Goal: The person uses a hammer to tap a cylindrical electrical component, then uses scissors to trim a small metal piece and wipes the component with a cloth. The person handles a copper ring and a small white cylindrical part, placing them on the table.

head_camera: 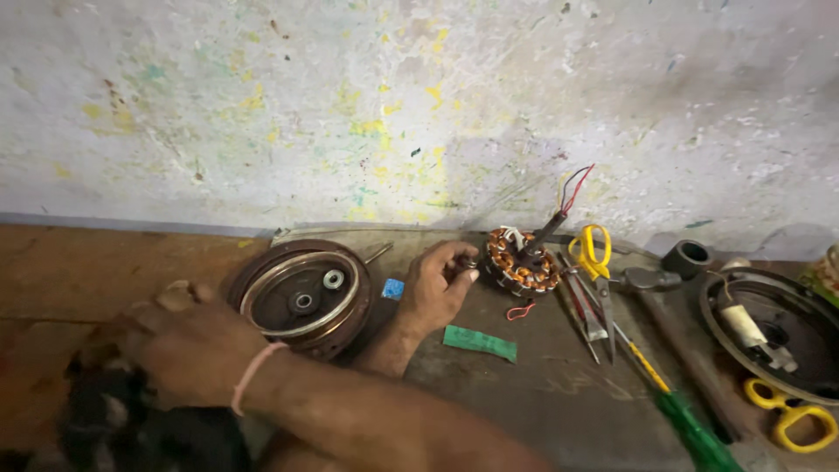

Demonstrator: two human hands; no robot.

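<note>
Single head-worn view, taken from above and behind the forearms, angled down and forward across a workbench (559, 385) toward a paint-flecked wall (419, 105) filling the upper half. Set close, within arm's reach of the bench. No second view for overlap.

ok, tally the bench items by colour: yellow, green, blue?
Yellow: 2, scissors by the stator, second scissors at right.
Green: 2, screwdriver, paper strip.
Blue: 1, small piece beside the rotor.
Total: 5
</note>
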